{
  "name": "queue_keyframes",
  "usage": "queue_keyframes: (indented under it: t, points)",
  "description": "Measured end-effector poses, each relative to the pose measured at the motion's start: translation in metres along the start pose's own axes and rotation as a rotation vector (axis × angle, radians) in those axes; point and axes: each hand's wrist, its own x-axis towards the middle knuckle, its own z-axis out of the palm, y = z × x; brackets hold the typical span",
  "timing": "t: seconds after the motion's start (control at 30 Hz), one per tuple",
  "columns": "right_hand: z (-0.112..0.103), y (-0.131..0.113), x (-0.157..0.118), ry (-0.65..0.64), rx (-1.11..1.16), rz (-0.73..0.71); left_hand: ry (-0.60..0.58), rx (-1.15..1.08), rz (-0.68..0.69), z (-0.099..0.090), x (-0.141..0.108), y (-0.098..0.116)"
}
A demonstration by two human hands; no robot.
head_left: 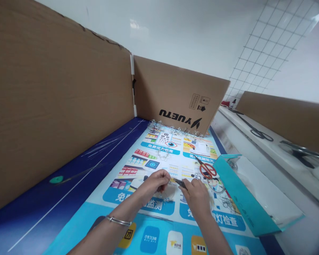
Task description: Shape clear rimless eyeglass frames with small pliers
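Observation:
My left hand (159, 180) is closed in a pinch near the middle of the printed sheet; what its fingertips hold is too small to make out. Close beside it, my right hand (197, 193) grips a pair of small dark-jawed pliers (180, 182). The tips of the pliers point at the left fingertips, by a tiny yellowish bit. Under the left hand hangs or lies a thin clear strand (167, 199) with small glassy pieces. Red-handled scissors (207, 170) lie just beyond the right hand, with a coil of pale wire (216, 185) nearby.
A long teal box (246, 198) with a white inside stands at the right. Clear beaded strands (175, 129) lie along the cardboard wall (175, 88) at the back. A green-ended tool (56, 179) rests at the left. More scissors (261, 134) lie on the right-hand ledge.

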Motion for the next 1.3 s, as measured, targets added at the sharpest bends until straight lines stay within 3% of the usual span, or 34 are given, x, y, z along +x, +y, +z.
queue_keyframes:
  t: [0.2,0.97,1.3]
  points:
    - [0.0,-0.001,0.0,0.008,0.003,-0.008,-0.035,-0.008,0.008,-0.003,0.0,-0.003]
    - [0.001,-0.004,0.0,0.0,0.047,-0.029,0.013,-0.084,-0.011,-0.006,0.0,-0.009]
    - [0.012,0.0,-0.002,0.071,0.17,0.015,-0.004,-0.064,-0.042,-0.011,0.006,-0.009]
